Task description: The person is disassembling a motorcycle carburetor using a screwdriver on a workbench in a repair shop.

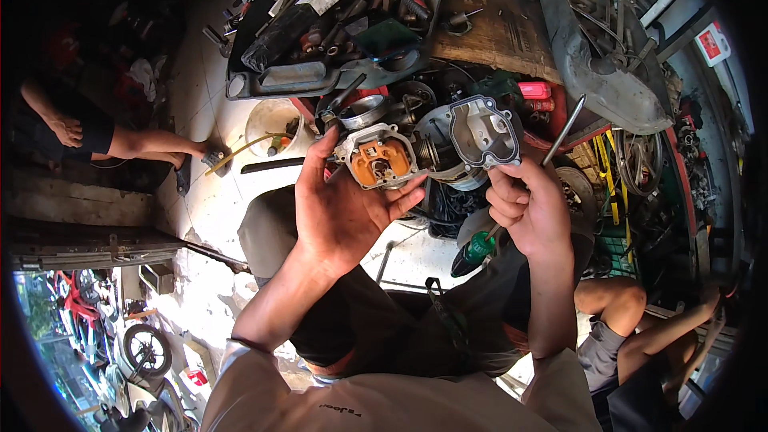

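Observation:
My left hand (pixel 340 212) cradles a carburetor (pixel 380 162), thumb at its left edge and fingers beneath. Its open face is turned up, showing an orange-brown plastic part inside. My right hand (pixel 534 208) pinches a grey metal float bowl (pixel 486 133) by its lower rim, hollow side toward me. Also in the right hand is a screwdriver (pixel 566 128); its shaft points up and right, and its green and black handle hangs below the fingers. The bowl is apart from the open face of the carburetor. A larger round metal part behind them is partly hidden.
Beyond my hands stands a black tray (pixel 320 78) heaped with tools, beside a wooden board (pixel 492 20). A white bucket (pixel 276 122) is at the left. Coiled cables (pixel 640 164) hang at the right. Other people's limbs show at far left and lower right.

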Demonstrator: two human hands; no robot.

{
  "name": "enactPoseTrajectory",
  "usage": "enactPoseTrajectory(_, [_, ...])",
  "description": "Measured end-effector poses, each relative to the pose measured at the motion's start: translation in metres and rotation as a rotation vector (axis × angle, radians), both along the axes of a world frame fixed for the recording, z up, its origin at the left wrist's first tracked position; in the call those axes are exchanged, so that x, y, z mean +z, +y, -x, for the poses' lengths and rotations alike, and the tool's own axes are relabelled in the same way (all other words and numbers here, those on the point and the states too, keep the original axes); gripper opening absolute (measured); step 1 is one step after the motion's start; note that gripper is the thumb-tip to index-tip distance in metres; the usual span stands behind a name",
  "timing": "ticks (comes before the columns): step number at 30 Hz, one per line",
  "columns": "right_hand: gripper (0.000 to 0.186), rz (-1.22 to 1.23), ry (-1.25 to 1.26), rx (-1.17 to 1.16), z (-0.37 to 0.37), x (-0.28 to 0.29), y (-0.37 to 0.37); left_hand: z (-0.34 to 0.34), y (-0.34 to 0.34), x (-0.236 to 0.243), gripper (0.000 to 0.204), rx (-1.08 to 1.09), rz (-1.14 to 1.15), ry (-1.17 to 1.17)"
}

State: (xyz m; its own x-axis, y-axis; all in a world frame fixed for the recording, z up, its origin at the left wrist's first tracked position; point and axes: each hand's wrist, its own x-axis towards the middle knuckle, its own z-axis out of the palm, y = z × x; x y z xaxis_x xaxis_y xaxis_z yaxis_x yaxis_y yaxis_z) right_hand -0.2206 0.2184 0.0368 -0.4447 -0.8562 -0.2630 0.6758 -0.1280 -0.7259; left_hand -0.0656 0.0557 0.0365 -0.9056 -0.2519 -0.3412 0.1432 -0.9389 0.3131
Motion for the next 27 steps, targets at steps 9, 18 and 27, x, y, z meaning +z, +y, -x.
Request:
enactPoseTrajectory(9, [0.01, -0.009, 0.115, -0.059, 0.009, 0.0, 0.003, 0.005, -0.017, 0.009, 0.06, 0.058, 0.208, -0.082])
enactPoseTrajectory(18, [0.008, 0.029, 0.116, -0.118, 0.007, 0.006, 0.012, 0.007, -0.039, 0.036, 0.056, 0.201, 0.349, -0.079])
enactPoseTrajectory(27, [0.008, -0.023, 0.195, -0.199, 0.005, -0.003, 0.011, 0.047, -0.151, 0.038, 0.068, 0.267, 0.783, -0.358])
